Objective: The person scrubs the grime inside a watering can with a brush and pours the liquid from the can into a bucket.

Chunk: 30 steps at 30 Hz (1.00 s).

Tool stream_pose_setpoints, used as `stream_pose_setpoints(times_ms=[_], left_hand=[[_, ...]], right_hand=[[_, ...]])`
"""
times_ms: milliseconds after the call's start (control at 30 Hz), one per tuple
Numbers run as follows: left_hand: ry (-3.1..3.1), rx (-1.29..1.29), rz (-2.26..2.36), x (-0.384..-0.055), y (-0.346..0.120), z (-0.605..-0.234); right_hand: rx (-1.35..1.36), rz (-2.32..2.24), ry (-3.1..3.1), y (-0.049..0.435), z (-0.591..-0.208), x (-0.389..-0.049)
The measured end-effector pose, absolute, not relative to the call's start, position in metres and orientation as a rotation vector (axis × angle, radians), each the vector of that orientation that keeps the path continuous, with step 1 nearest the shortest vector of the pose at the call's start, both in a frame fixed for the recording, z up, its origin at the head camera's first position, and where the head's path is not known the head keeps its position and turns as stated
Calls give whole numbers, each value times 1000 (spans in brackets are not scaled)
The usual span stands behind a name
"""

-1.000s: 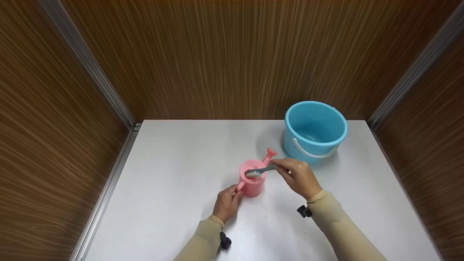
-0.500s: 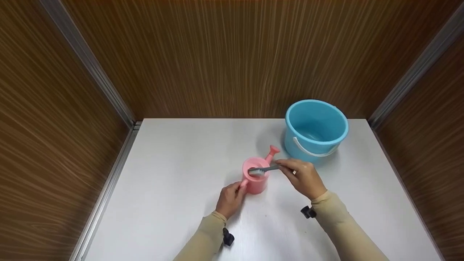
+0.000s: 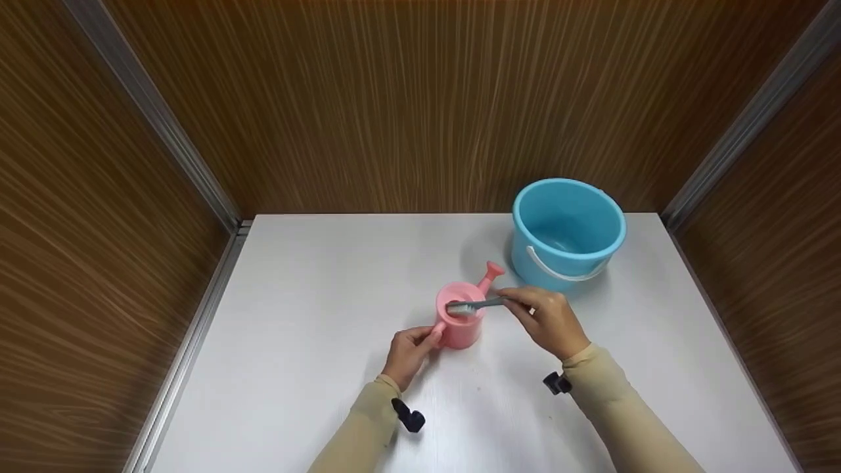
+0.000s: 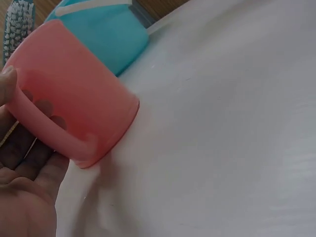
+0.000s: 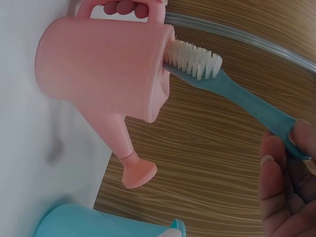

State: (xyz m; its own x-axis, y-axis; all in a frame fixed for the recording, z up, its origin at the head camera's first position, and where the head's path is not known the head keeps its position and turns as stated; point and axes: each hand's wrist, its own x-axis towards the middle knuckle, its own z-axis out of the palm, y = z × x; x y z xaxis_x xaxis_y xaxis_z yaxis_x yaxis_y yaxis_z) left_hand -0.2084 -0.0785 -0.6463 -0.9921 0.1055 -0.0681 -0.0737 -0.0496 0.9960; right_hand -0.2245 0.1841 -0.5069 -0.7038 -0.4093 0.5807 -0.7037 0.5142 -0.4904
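While I watch from the remote end: right hand (image 3: pixel 548 322) pinches the grey-blue brush (image 5: pixel 252 101) by its tail end. Brush runs left from those fingers, long axis crosswise, bristle head at the mouth of the pink watering can (image 3: pixel 461 336). Left hand (image 3: pixel 407 355) is nearer the can, gripping its loop from near left. Can looks upright on the table (image 3: pixel 315 309), spout (image 3: pixel 487 282) aimed far right, bucket-ward.

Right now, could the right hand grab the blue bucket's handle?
Probably yes: the white handle is just past the right hand, with nothing between. But that hand pinches the brush, so it might need freeing first.
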Motion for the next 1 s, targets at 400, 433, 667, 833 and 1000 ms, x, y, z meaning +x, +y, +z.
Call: stream_pose_setpoints(times_ms=[400,433,667,833,1000], left_hand=[[2076,76,2158,-212,-81,-647],[2088,80,2153,-212,-81,-647],[2204,109,2070,-210,-83,-648],[2234,131,2065,-206,-85,-648],[2235,173,2092,-206,-87,-649]], right_hand=[[927,1026,-2373,178,-500,-225],[933,1028,-2371,177,-500,-225],[939,1049,-2367,170,-498,-224],[907,1116,-2362,164,-495,-222],[859,1221,-2300,154,-495,-223]])
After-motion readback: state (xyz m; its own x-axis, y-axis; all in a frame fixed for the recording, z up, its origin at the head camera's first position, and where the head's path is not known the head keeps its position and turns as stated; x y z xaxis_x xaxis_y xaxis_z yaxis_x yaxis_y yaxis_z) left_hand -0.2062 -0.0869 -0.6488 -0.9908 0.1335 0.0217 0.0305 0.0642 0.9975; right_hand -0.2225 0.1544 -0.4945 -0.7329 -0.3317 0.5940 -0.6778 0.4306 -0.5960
